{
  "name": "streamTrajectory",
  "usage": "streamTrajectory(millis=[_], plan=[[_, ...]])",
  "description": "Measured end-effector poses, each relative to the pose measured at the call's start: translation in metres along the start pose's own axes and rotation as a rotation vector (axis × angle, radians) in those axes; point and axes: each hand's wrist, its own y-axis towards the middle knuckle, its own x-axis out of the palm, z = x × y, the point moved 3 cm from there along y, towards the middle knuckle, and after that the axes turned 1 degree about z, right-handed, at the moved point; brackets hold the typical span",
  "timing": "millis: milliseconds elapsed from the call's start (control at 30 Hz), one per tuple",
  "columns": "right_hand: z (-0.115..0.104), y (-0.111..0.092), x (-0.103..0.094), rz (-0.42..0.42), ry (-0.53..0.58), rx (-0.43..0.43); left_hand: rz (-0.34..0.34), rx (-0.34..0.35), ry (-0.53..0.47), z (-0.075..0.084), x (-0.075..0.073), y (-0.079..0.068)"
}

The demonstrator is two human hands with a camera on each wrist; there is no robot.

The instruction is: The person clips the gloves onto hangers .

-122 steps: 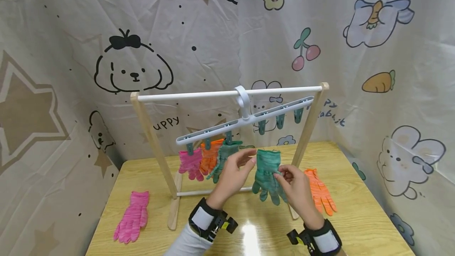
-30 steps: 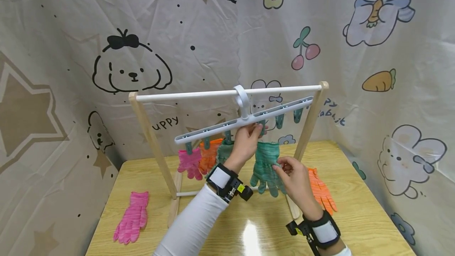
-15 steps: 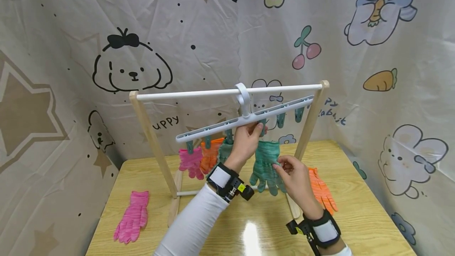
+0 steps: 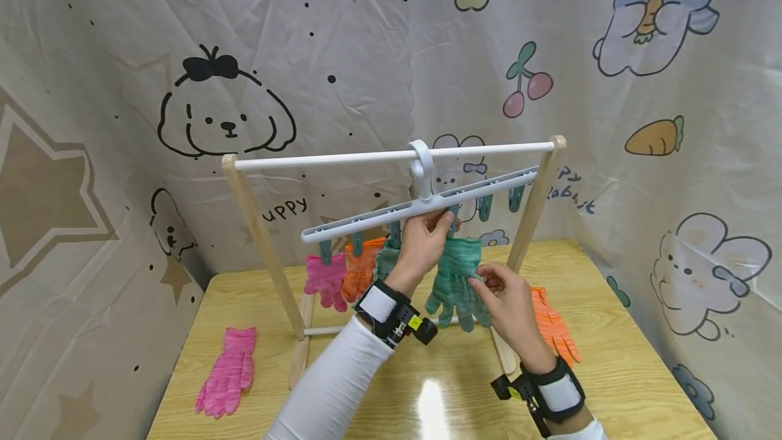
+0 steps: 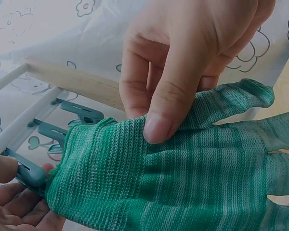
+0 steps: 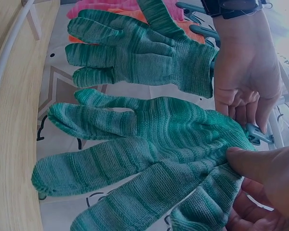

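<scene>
Gripping the green-and-grey striped knit glove [image 4: 458,277] by its side, just below the cuff, the right hand [image 4: 507,301] has its thumb on the front; the fingertips behind the fabric are hidden. The left hand [image 4: 423,250] pinches a dark teal plastic clip [image 4: 453,218] under the pale grey hanger bar [image 4: 366,221], directly above the cuff. In the left wrist view the clip's tip meets the cuff edge, but whether it clamps the fabric cannot be told; that view also cuts off the glove's fingertips at the right. The left hand and wrist mask most of a second green striped glove [image 6: 149,53] in the head view, whereas the right wrist view exposes its palm and fingers. Beside it hang an orange knit glove [image 4: 360,270], partly covered, and a pink knit glove [image 4: 326,280]. Printed lettering on the white patterned curtain [image 4: 366,32] reads "uppy" at left; at right, the wooden rack upright [image 4: 534,212] abuts slanted text, legible only as "py" above roughly "abbit". The yellow mark [image 4: 415,322] on the left wrist camera is too small to read. On the wood-grain table [image 4: 611,358], a loose pink glove [image 4: 227,372] lies at left and a loose orange glove [image 4: 552,324], partly hidden by the right hand, at right.
</scene>
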Motion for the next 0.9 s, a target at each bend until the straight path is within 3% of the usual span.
streamTrajectory(millis=[300, 900], plan=[[-0.0021, -0.0001, -0.0019, 0.015, 0.007, -0.023, -0.006, 0.015, 0.013, 0.0000, -0.0009, 0.0012], [-0.0051, 0.0095, -0.0004, 0.043, 0.028, -0.038, -0.023, -0.063, -0.001, -0.0010, -0.0022, 0.0022]])
